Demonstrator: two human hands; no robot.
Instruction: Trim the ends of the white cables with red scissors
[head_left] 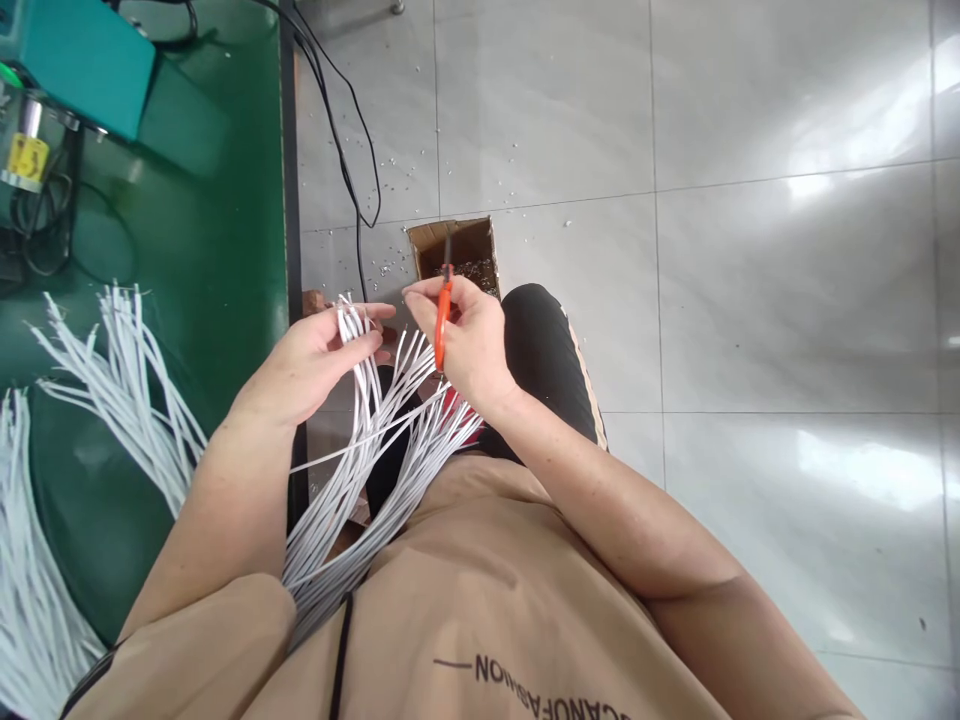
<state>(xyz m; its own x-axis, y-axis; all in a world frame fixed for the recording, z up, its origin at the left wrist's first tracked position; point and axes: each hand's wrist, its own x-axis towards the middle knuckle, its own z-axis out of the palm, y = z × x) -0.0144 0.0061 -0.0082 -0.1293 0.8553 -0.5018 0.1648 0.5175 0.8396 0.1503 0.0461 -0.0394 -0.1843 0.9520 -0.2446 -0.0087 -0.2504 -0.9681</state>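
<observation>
Two bare hands in the head view, both busy over the person's lap. The left hand (311, 355) has a tuft of white wires (367, 395) pinched between thumb and fingers, close to the cut-looking tips, so those tips poke up just past the grip. From there the wires run down across the lap toward the lower left, and part of the bunch goes under the left forearm. More of the loose ends fan out to the right, right up beside the other hand. One strand sits crosswise over the rest, which is kinda messy.

The right hand (476, 340) is curled around an orange-handled tool (442, 325), thumb and forefinger nearly together. The dark tip points away from the body and overlaps the cardboard box (431, 235) on the floor (555, 300). Can't tell whether the tool's blades are apart, it's too narrow and blurry at the tip. Box has a bunch of little pale bits in it, and more pale bits are scattered on the tiles around it.

Off to the left, the green tabletop (217, 230) has a middle bundle (142, 400) and an outer bundle (37, 600) of similar white wire, plus a teal box (86, 65) at the far corner. Black cables (330, 110) hang past the table edge.
</observation>
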